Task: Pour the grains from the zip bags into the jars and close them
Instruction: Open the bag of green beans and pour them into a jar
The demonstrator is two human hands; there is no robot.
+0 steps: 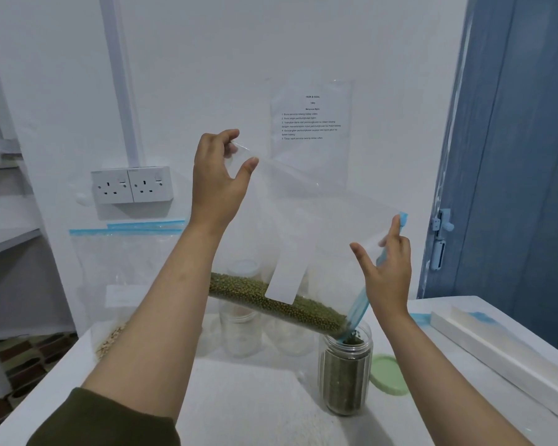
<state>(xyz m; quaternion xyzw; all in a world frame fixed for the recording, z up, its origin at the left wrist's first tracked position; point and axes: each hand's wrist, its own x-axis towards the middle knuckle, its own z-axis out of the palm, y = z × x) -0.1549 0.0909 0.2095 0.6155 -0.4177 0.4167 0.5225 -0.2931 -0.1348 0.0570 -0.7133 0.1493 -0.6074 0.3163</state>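
Observation:
A clear zip bag (319,220) with a blue seal hangs tilted over the table. My left hand (218,181) pinches its upper back corner. My right hand (387,272) holds the blue zip edge at the bag's mouth. Green mung beans (277,304) lie along the bag's low side and run out of its bottom corner into an open clear jar (345,371), which is mostly full of beans. The jar's green lid (388,375) lies flat on the table just right of it.
Two empty clear jars (239,320) stand behind the bag. A second zip bag (110,284) with pale grains leans against the wall at left. A white cloth (255,400) covers the near table. A white box (503,349) lies at right. Wall sockets (131,185) sit above.

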